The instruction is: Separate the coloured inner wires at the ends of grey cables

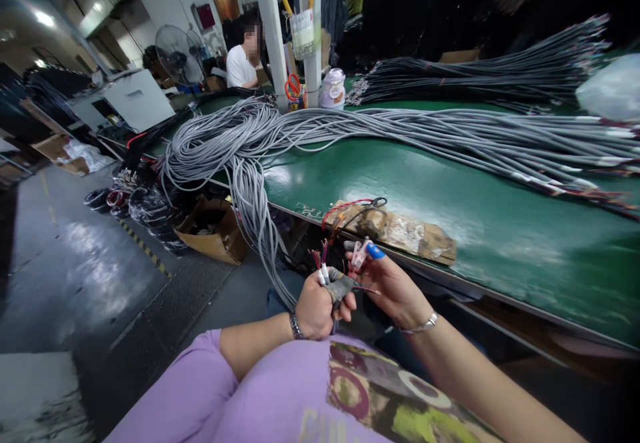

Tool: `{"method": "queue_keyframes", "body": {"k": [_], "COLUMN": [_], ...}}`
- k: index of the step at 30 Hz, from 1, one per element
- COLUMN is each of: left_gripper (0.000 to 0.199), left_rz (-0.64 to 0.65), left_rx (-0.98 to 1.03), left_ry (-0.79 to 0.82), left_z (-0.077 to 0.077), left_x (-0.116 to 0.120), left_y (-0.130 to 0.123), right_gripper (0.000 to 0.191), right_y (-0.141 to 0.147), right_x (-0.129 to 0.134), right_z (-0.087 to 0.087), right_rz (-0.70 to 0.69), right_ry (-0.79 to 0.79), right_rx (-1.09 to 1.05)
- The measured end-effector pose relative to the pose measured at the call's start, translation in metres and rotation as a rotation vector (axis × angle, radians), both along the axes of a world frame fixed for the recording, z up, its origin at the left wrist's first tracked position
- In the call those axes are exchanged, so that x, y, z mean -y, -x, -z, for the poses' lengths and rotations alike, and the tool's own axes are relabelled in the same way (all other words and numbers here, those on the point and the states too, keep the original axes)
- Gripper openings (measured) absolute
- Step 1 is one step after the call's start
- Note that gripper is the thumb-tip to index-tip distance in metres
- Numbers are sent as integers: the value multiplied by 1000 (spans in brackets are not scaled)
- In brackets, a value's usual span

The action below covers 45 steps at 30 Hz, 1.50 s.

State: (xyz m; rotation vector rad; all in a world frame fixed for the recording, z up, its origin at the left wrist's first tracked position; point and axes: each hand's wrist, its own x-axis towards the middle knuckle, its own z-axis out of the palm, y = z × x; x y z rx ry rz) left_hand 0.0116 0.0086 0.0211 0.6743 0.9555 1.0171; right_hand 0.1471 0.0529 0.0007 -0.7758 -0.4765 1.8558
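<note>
My left hand is closed around several grey cables, whose stripped ends stick up with thin coloured wires. Dark grey tape covers some of its fingers. Close beside it, my right hand has thumb and fingers bent together at thin red wires from one cable end. Blue tape wraps the tip of one right finger, and pinkish tape wraps another. From the left hand the cables run down and back up to a long grey cable bundle hanging over the table edge.
A worn wooden board with red and black leads lies at the front edge of the green table. Black cables lie at the back. Scissors and a lilac jar stand near a post. A person sits beyond.
</note>
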Motion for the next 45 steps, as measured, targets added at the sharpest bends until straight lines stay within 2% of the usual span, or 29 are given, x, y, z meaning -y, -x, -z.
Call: {"method": "queue_keyframes", "body": {"k": [4,10,13,18,22,28,31,34,40,45], "left_gripper": [40,42,44,45,43,38,38,41,41,37], "left_rz": [-31,-73,-70,-42,-35,13,38,91,212,215], "left_rx": [-1,-20,-39,-61,-53,-65,-78,-71,38,61], "left_ry": [-1,14,29,49,31,-38,-46,-16,53,100], "left_z": [-2,-2,-1,0,2,6,4,0,-4,1], "left_x": [-3,-6,-6,-6,-4,1,-3,-10,-22,-26], "left_y": [-5,-11,-13,-13,-10,3,9,14,14,10], "right_gripper": [27,31,30,34,40,35,29,31,40,36], "right_y": [2,1,1,3,4,0,-1,-1,3,4], "right_x": [-1,-5,-6,-5,-2,-1,0,0,-4,-9], "right_z": [-2,4,8,10,10,5,1,1,3,7], "right_rz": [35,-56,-41,-10,-14,-6,14,22,-15,-16], "right_ry": [14,8,-8,55,7,11,-30,-73,-37,28], "right_rx": [-29,-45,-35,-35,-17,40,97,110,28,-76]}}
